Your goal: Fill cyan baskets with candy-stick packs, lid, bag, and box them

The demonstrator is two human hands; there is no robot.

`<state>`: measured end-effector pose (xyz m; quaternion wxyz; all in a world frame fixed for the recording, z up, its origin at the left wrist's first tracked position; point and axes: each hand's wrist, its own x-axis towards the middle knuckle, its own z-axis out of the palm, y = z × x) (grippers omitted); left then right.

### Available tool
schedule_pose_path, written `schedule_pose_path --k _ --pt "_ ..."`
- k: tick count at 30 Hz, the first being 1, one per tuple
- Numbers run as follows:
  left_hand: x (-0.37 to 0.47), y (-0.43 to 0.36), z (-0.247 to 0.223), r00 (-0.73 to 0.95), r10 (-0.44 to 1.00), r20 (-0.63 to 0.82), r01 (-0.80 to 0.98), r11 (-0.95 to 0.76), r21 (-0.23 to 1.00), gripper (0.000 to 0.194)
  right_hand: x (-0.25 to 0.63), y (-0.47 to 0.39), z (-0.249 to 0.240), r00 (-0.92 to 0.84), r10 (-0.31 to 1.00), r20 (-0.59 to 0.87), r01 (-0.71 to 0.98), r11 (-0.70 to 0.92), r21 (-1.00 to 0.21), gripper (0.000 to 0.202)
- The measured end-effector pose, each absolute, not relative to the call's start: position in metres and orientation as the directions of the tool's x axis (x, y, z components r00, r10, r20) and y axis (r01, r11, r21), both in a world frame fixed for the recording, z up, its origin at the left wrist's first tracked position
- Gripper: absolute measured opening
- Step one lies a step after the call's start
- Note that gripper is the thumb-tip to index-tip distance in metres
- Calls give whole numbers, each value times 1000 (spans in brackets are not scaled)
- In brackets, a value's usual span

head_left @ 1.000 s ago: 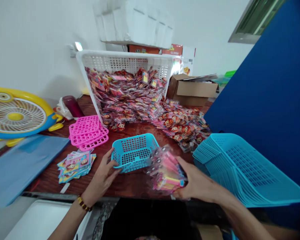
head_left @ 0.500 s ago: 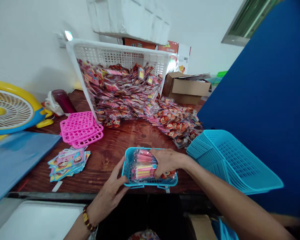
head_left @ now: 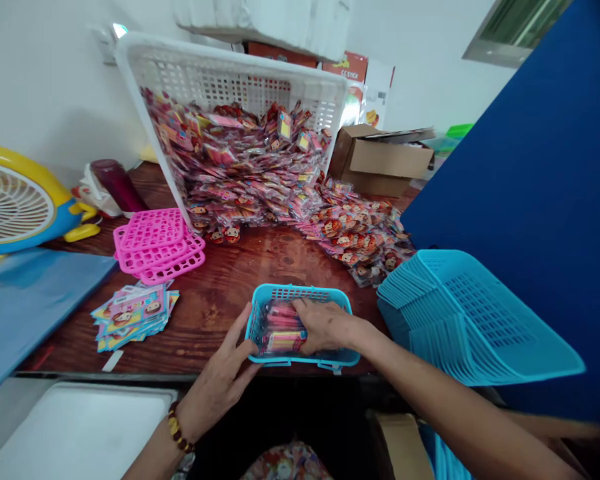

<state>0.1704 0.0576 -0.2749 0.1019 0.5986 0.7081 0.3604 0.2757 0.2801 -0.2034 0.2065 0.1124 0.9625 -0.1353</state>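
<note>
A small blue plastic basket (head_left: 306, 291) sits near the table's front edge. My left hand (head_left: 229, 373) grips its left end, with the thumb at the near corner and the fingers along the outside. Inside lie clear-wrapped packets of pink and yellow sticks (head_left: 283, 341). My right hand (head_left: 323, 325) reaches down into the basket, thumb and fingers closed about the right part of these packets; its fingertips are partly hidden. Behind the basket, a heap of similar packets (head_left: 360, 237) spills from a large white crate (head_left: 235, 61) lying on its side.
Nested blue baskets (head_left: 480, 320) stand at the right, beside a blue panel (head_left: 520, 160). Pink perforated lids (head_left: 160, 243) and printed cards (head_left: 135, 317) lie at the left. Farther left are a blue folder (head_left: 45, 287) and a yellow fan (head_left: 17, 200). An open carton (head_left: 390, 160) stands behind.
My right hand has pushed deeper into the basket, and the packets there sit lower. My left hand stays at the basket's left end. The camera view has shifted slightly.
</note>
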Motion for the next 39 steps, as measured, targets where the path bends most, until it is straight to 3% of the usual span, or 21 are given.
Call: schedule_pose_path --k 3,5,7,10,13,17,20,24,29,33,36,39 --pt "167 53 -277 -268 927 264 774 44 632 13 280 281 -202 -874 160 -459 308 912 -269 91" --pt "164 47 -277 -268 931 247 767 51 640 27 286 285 -199 -878 146 -456 317 890 -326 96" --pt "161 44 -273 -296 918 264 764 61 643 37 292 290 -197 -907 119 -404 288 875 -389 93" --pt "161 50 -259 -349 861 370 798 66 599 32 299 296 -201 -953 65 -297 202 865 -459 81" --pt "163 71 -237 -234 862 449 884 -4 467 24 300 299 -206 -972 71 -225 171 869 -465 78" --pt "161 103 -219 -73 960 270 960 -6 280 15 301 301 -200 -979 91 -182 161 891 -424 62" --pt "155 116 -222 27 991 132 981 -51 187 20 302 300 -197 -979 104 -177 157 933 -323 46" --pt "152 125 -234 42 999 -15 994 -40 100 19 298 298 -208 -974 113 -198 162 954 -251 43" --pt "155 127 -228 9 997 -74 995 -2 104 17 293 305 -216 -964 100 -247 188 911 -367 49" --pt "156 125 -219 -42 999 16 993 40 116 9 304 314 -204 -979 117 -165 181 869 -461 59" --pt "157 130 -220 -1 998 70 988 -10 155 16 311 316 -196 -982 143 -125 184 881 -435 51" --pt "161 139 -224 54 998 26 987 -57 153 26 309 310 -199 -971 147 -189 205 920 -335 40"
